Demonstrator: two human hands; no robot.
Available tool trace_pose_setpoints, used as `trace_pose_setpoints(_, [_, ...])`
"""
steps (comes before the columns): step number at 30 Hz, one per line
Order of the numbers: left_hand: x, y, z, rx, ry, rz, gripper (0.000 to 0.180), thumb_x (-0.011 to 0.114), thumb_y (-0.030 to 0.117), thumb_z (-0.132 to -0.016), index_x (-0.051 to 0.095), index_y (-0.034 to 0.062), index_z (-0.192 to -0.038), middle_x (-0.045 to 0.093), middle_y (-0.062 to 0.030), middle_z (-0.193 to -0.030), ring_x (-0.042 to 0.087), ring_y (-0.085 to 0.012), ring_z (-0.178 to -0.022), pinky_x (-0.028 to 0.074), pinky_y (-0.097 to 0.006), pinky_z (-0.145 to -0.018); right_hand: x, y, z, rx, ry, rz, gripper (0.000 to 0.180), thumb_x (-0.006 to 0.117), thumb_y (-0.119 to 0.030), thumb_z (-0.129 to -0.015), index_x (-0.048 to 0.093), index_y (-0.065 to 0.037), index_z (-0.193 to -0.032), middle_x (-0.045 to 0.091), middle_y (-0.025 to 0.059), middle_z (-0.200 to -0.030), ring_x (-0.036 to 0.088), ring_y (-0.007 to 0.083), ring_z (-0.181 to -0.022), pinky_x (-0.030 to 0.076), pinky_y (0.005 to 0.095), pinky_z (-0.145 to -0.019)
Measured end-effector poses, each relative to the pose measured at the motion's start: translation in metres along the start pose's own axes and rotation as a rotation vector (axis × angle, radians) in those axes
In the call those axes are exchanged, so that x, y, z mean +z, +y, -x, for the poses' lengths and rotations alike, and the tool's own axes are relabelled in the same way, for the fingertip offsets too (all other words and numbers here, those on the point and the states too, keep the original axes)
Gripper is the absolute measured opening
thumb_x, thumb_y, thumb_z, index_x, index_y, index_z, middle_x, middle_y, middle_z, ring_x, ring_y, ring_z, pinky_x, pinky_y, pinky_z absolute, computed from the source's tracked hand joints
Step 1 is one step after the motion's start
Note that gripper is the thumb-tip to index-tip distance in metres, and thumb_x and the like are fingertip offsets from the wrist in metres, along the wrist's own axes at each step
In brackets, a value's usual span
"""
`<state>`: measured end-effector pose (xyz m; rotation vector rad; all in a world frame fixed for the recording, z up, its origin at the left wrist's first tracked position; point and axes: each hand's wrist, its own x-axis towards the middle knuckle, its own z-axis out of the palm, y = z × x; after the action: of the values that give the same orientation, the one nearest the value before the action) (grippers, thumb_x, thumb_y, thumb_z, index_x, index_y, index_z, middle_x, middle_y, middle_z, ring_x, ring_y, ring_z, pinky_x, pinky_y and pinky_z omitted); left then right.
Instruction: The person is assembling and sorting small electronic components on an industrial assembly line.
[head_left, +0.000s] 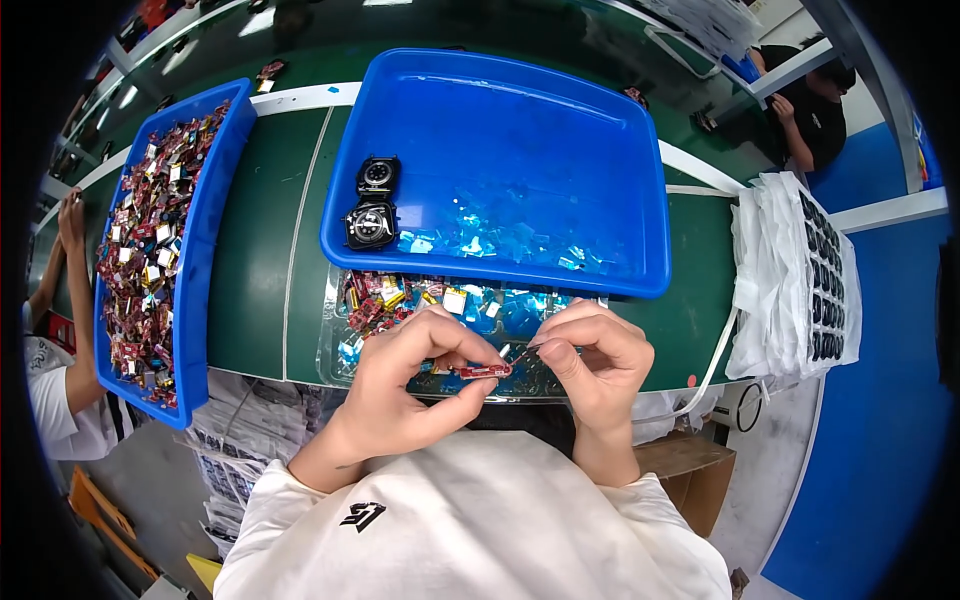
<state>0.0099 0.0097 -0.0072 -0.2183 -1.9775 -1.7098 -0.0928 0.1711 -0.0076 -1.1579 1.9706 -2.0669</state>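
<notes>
My left hand point(415, 375) pinches a small red strip-shaped part point(484, 371) between thumb and fingers, just above the near table edge. My right hand point(590, 355) grips the part's right end with fingertips, where a thin dark tab sticks up. Both hands hover over a clear plastic tray point(335, 345) filled with red and gold parts and blue film scraps. Behind it sits a big blue tray point(620, 170) with two black square watch-like bodies point(372, 205) at its left and blue film scraps on its floor.
A long blue bin point(200, 250) at the left is piled with several red and gold parts. White foam sheets with black parts point(800, 270) are stacked at the right. Other people sit at far left point(55, 330) and upper right point(810, 110). The green table point(260, 280) has a white line.
</notes>
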Motion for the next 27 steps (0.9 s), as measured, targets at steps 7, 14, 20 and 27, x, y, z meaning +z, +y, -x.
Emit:
trace_pose_setpoints(7, [-0.004, 0.005, -0.005, -0.186, -0.048, -0.137, 0.012, 0.076, 0.006, -0.07, 0.07, 0.0017, -0.079, 0.067, -0.0069, -0.075, 0.057, -0.0168, -0.068, 0.043, -0.029, -0.063, 0.004, -0.002, 0.004, 0.081, -0.098, -0.079, 0.011, 0.076, 0.001, -0.073, 0.065, 0.002, -0.075, 0.064, 0.0098, -0.073, 0.052, 0.0088, -0.056, 0.04, 0.0204, -0.052])
trace_pose_setpoints(14, [-0.007, 0.008, -0.001, -0.161, -0.086, -0.039, 0.009, 0.076, 0.005, -0.07, 0.071, 0.0014, -0.077, 0.066, -0.0072, -0.068, 0.06, -0.0162, -0.059, 0.044, -0.028, -0.06, 0.007, -0.001, 0.011, 0.207, -0.101, -0.476, 0.011, 0.072, 0.005, -0.075, 0.061, 0.004, -0.076, 0.061, 0.0119, -0.076, 0.055, 0.0113, -0.065, 0.041, 0.021, -0.054])
trace_pose_setpoints(20, [-0.007, 0.007, -0.001, -0.138, -0.097, -0.001, 0.006, 0.073, 0.001, -0.072, 0.069, -0.0002, -0.077, 0.065, -0.0089, -0.066, 0.059, -0.0164, -0.057, 0.044, -0.028, -0.059, 0.009, -0.01, 0.011, 0.43, -0.165, -0.705, 0.016, 0.072, -0.002, -0.077, 0.057, 0.002, -0.075, 0.058, 0.0121, -0.071, 0.049, 0.0104, -0.053, 0.037, 0.0202, -0.046])
trace_pose_setpoints(27, [-0.002, 0.003, 0.002, -0.138, -0.119, 0.103, 0.006, 0.071, -0.001, -0.074, 0.069, -0.0008, -0.079, 0.064, -0.0084, -0.066, 0.057, -0.0171, -0.057, 0.043, -0.028, -0.057, 0.004, -0.004, 0.012, 0.568, -0.303, -0.884, 0.022, 0.069, -0.011, -0.083, 0.054, 0.0, -0.071, 0.058, 0.0118, -0.068, 0.046, 0.0077, -0.048, 0.034, 0.0196, -0.041])
